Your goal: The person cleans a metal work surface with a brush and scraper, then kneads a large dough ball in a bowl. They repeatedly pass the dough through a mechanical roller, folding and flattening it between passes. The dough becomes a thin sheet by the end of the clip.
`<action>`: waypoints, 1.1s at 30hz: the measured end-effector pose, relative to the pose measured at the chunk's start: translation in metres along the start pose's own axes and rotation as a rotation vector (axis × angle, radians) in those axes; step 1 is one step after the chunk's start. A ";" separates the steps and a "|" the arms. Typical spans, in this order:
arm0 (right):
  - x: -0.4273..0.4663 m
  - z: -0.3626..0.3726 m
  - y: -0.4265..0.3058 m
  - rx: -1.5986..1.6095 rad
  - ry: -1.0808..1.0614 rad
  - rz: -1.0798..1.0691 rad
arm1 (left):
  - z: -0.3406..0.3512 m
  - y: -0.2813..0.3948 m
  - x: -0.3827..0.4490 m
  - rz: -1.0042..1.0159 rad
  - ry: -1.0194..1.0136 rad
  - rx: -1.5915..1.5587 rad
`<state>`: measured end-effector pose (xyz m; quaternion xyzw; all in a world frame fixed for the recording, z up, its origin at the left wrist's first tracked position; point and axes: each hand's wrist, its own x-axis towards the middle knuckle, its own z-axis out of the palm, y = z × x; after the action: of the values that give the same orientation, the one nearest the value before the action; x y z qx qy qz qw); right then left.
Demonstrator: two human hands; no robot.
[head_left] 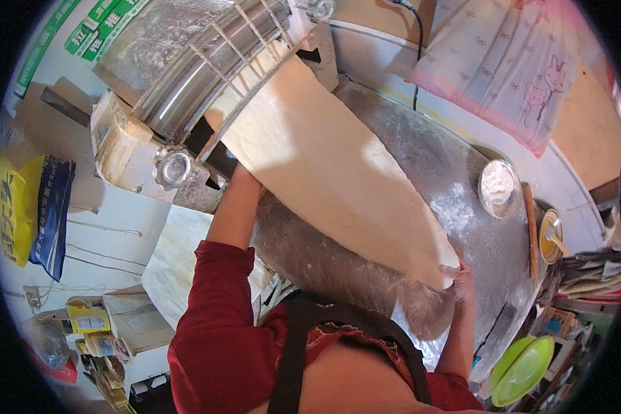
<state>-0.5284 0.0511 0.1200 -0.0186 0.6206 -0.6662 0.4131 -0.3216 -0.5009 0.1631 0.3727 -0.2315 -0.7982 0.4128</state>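
Note:
A long sheet of pale dough (pixel 336 165) hangs out of a dough sheeter with a steel roller (pixel 191 95). It slopes down over a floured metal worktop (pixel 321 238) towards me. My right hand (pixel 461 279) pinches the narrow near end of the sheet between thumb and fingers. My left forearm reaches under the dough close to the machine's outlet, and the sheet and machine hide my left hand. A wire guard (pixel 233 49) crosses in front of the roller. Beside the outlet sits a metal adjusting knob (pixel 173 166).
On the worktop's right side stand a bowl of white flour (pixel 498 189), a wooden rolling pin (pixel 531 235) and a bowl of yellow liquid with a brush (pixel 550 237). A dark flat blade (pixel 498 323) lies near the edge. Green basins (pixel 522 370) are lower right. A cord (pixel 419 57) hangs behind.

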 end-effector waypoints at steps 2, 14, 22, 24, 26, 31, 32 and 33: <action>-0.008 -0.013 -0.003 -0.068 0.027 -0.030 | 0.000 -0.004 -0.003 -0.007 -0.005 0.013; -0.070 -0.101 -0.026 -0.267 0.162 -0.021 | 0.017 -0.054 -0.020 -0.160 -0.147 0.261; -0.072 0.001 -0.070 0.096 0.253 -0.182 | 0.038 -0.152 -0.104 0.022 -1.018 0.885; -0.056 0.057 -0.081 0.256 0.071 -0.241 | 0.047 -0.169 -0.105 0.487 -1.078 1.380; -0.030 0.114 -0.079 0.341 -0.022 -0.199 | 0.051 -0.176 -0.098 0.439 -0.934 1.410; 0.035 0.186 -0.043 0.191 -0.196 -0.258 | 0.041 -0.157 -0.078 -0.272 -0.494 0.724; 0.040 0.182 -0.037 0.028 -0.078 -0.285 | 0.038 -0.151 -0.079 -0.275 -0.484 0.835; 0.036 0.167 -0.031 -0.050 -0.002 -0.374 | 0.036 -0.147 -0.081 -0.286 -0.459 0.881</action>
<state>-0.4789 -0.1085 0.1669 -0.1446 0.6221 -0.7158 0.2822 -0.3907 -0.3504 0.1187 0.3543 -0.5769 -0.7348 0.0418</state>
